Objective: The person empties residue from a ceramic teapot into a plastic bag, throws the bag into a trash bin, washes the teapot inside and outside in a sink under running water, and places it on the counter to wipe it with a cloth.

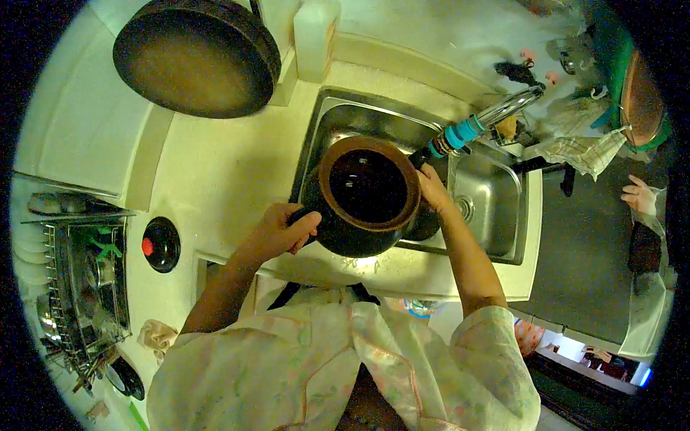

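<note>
A dark round pot (357, 241) with a brown rim and a dark, glossy inside is held over the front of the left basin of a steel sink (519, 208). My left hand (289, 228) is closed round its black handle on the left. On the pot's right side, my right hand (433, 188) grips it near the rim, with the fingers partly hidden behind it. The faucet (460, 136), with turquoise bands, reaches in from the upper right, its black end close to the pot and my right hand.
A black lid (161, 244) with a red knob lies on the counter to the left. Above it hangs a large pan (198, 61). A dish rack (86, 280) stands at the far left. Cloths (589, 144) hang at the right. Another person's hand (638, 195) shows at the far right.
</note>
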Demonstrator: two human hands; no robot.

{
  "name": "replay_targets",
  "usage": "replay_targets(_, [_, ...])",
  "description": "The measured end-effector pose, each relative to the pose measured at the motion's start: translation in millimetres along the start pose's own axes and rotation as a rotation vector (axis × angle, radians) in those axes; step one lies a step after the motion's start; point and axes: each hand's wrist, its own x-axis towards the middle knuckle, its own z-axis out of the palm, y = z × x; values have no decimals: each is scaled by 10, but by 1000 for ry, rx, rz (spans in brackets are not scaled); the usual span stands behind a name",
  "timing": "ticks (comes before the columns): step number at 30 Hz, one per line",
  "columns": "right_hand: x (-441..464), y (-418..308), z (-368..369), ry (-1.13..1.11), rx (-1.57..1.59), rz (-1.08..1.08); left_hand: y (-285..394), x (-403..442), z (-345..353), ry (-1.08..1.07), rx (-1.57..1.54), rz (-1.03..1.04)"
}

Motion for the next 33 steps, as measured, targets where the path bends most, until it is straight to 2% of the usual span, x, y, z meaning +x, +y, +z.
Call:
replay_targets(4, [210, 256, -78, -29, 25, -53, -176, -73, 63, 137, 38, -22])
replay_targets(7, [172, 197, -128, -73, 39, -59, -629, 20, 116, 330, 212, 103])
replay_targets(9, [-14, -27, -52, -103, 18, -48, -427, -36, 91, 214, 167, 92])
replay_targets(10, [-58, -51, -38, -141, 102, -129, -361, -62, 83, 161, 144, 87])
replay_targets(13, [-71, -21, -116, -149, 305, -258, -787, -46, 83, 297, 305, 66])
replay_targets(16, [-96, -2, -406, 11, 413, -247, -758, -113, 177, 439, 363, 158])
replay_targets(19, [132, 132, -863, 346, 285, -186, -501, -183, 144, 311, 285, 224])
replay_targets(21, [161, 102, -992, 518, 409, -108, -691, -92, 87, 223, 81, 48])
replay_targets(22, [175, 73, -1061, 602, 471, -68, -778, -78, 79, 236, 82, 41])
replay_targets(23, [288, 180, -1218, 729, 270, -82, -781, -73, 79, 250, 82, 35])
replay_targets(24, [511, 451, -1443, 850, 64, -97, -608, -101, 125, 321, 185, 113])
replay_targets(25, [647, 605, -1527, 875, -127, -177, -516, -118, 152, 392, 287, 190])
replay_targets(27, [906, 897, -1683, 975, -527, -322, -1331, 158, 149, 522, 200, 259])
replay_targets(29, [842, 755, -1428, 846, -697, -281, -1516, 212, 145, 544, 239, 267])
replay_targets(31, [729, 561, -1176, 746, -846, -243, -981, 84, 105, 462, 402, 220])
replay_targets(33, [635, 382, -1001, 705, -1013, -229, -377, -36, 80, 313, 313, 63])
